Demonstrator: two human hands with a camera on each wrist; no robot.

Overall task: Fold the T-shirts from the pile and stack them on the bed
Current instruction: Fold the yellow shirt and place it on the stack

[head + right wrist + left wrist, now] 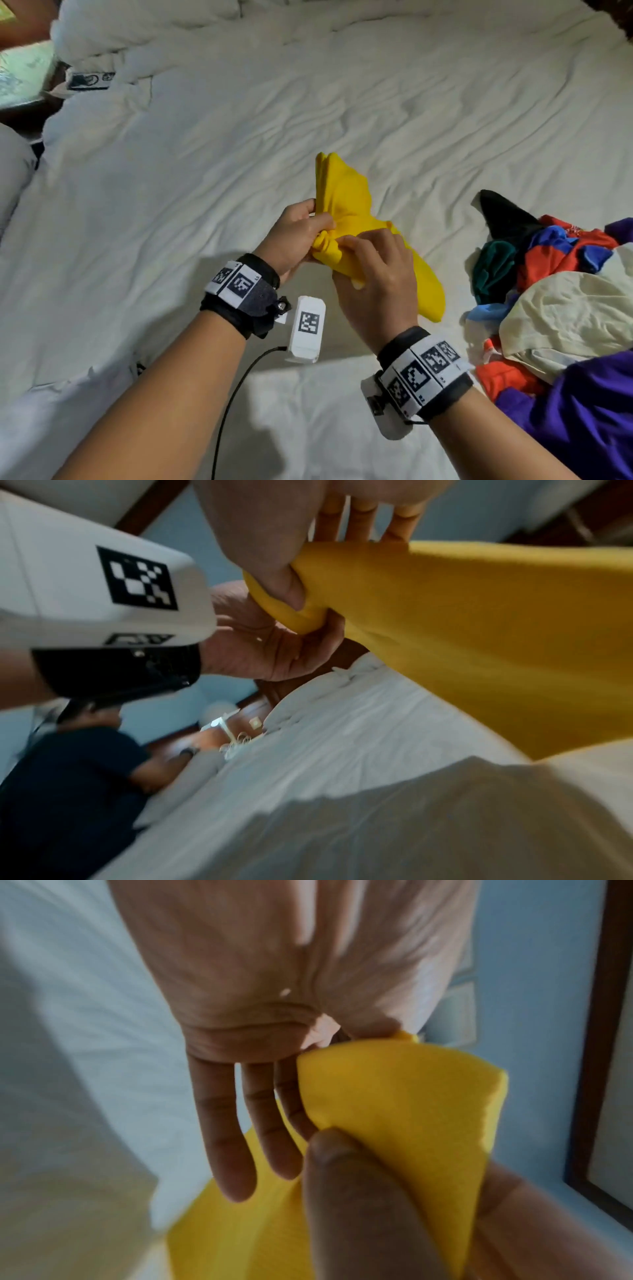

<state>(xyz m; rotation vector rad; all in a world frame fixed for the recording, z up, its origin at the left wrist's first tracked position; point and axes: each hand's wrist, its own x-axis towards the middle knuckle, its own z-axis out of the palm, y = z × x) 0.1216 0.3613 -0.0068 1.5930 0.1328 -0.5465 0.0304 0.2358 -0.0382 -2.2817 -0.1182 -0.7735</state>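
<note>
At far left of the head view, beyond the edge of the bed (191, 171), a dark nightstand-like surface and a grey pillow (13, 164) sit at the margin; a second person in a dark top shows in the right-wrist view beside the bed, blurred. White rumpled sheet spans the middle, bare of any folded stack that I can see, so the task reads as barely started. Left hand (294, 233) comes next: its grip is closed on a bunched edge of the yellow T-shirt (349, 202), thumb and forefinger pinching a rolled fold while the other fingers (232, 1137) hang straight and free, as the left-wrist view shows. Just right of it, touching the same bunch, the right hand (373, 284) grips the cloth too, thumb pressed into a thick roll of fabric in the right-wrist view. Shirt is held up off the sheet between the two hands, one end standing above them, the other draping down toward the near right; likely the hands are close together to hunt for a hem or shoulder seam so the garment can be shaken out flat. Further right, well apart from the hands, the pile of T-shirts (555, 274) lies on the bed: black, teal, red, blue, cream and purple pieces tangled together, waiting their turn.
</note>
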